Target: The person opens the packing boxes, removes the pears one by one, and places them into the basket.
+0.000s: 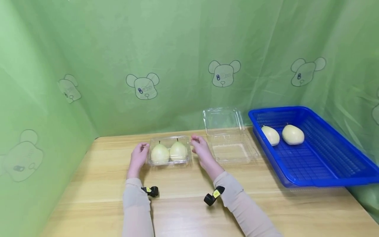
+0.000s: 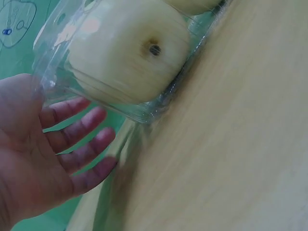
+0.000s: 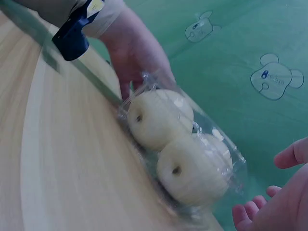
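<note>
A clear plastic clamshell box [image 1: 170, 137] with its lid down stands on the table, holding two pale pears, a left pear [image 1: 160, 153] and a right pear [image 1: 178, 151]. At the box's left end is my left hand [image 1: 139, 154], its fingers loosely spread and slightly bent in the left wrist view; its thumb is hidden there, so contact with the box is unclear. My right hand [image 1: 203, 152] lies beside the right end, and the right wrist view shows a gap between its relaxed fingers [image 3: 260, 201] and the plastic.
A second clear clamshell [image 1: 229, 149] stands with its lid raised, right of my right hand. Further right, a blue plastic basket [image 1: 314, 177] holds two more pears [image 1: 293, 134]. Green curtain [image 1: 183, 39] hangs behind the table's back edge and along the sides.
</note>
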Tool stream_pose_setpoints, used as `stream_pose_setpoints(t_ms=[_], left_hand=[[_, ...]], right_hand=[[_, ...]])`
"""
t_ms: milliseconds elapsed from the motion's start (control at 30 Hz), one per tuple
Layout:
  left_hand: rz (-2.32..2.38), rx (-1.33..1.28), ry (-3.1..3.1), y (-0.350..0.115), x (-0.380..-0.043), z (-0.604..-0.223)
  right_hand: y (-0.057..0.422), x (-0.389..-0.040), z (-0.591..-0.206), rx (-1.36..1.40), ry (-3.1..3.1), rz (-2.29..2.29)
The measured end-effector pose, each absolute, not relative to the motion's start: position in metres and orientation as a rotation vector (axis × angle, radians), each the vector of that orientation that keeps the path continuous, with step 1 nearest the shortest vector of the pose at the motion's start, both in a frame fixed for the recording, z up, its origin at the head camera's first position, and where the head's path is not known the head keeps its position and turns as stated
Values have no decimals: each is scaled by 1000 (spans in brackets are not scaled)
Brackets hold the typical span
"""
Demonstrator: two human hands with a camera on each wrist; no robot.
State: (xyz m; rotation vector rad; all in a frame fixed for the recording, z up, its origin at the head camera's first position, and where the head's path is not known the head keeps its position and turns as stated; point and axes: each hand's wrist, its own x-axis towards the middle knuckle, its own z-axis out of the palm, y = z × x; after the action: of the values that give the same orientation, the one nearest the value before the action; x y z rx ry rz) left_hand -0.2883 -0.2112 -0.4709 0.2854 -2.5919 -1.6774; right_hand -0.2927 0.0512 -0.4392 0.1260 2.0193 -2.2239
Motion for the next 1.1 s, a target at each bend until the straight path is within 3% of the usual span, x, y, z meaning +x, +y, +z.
stream_pose_setpoints(t_ms=[267,1100], left_hand=[[-1441,171,-2684,-210,-288,-466],[-1408,251,-2682,-205,-288,-468]], right_hand=[[54,-294,-444,95,2011,-2190],[66,-301,-441,137,1734,-2230]])
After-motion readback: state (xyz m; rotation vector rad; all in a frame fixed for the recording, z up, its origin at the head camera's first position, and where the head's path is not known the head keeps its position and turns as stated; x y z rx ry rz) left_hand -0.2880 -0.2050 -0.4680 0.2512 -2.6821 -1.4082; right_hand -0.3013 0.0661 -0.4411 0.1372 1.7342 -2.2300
